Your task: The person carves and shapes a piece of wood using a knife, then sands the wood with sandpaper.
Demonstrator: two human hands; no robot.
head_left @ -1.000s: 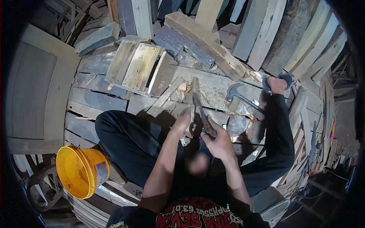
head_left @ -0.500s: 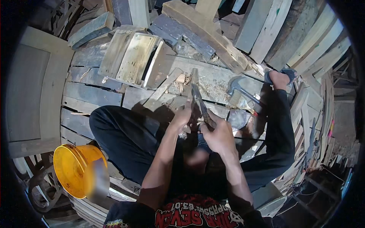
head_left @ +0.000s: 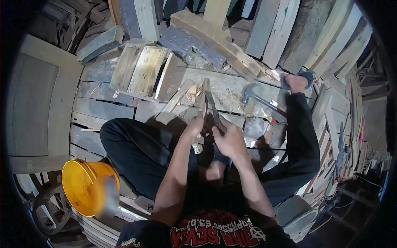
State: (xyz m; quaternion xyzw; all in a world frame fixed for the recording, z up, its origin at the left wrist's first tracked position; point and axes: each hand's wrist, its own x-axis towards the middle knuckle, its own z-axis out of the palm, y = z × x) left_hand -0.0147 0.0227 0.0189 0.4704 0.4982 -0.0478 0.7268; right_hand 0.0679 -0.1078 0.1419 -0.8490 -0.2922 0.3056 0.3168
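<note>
My left hand (head_left: 193,127) is closed round a narrow strip of wood (head_left: 206,85), whose far end points away from me toward the floorboards. My right hand (head_left: 230,139) grips the handle of a dark-bladed knife (head_left: 211,103). The blade lies along the right side of the strip and seems to touch it. Wood shavings (head_left: 192,96) lie just left of the strip's far end. A claw hammer (head_left: 261,97) rests on the boards to the right. Nearer my right hand is a clear plastic bag (head_left: 257,129), its contents unclear.
A small wooden box-like piece (head_left: 145,71) stands at the far left, with a loose slat (head_left: 178,97) beside it. A thick beam (head_left: 215,39) and leaning planks (head_left: 281,35) fill the back. A yellow bucket (head_left: 77,188) stands at the left, by my bent leg.
The view has shifted slightly. Both hands still hold the strip and the knife, and the blade has drawn a little closer along the wood.
</note>
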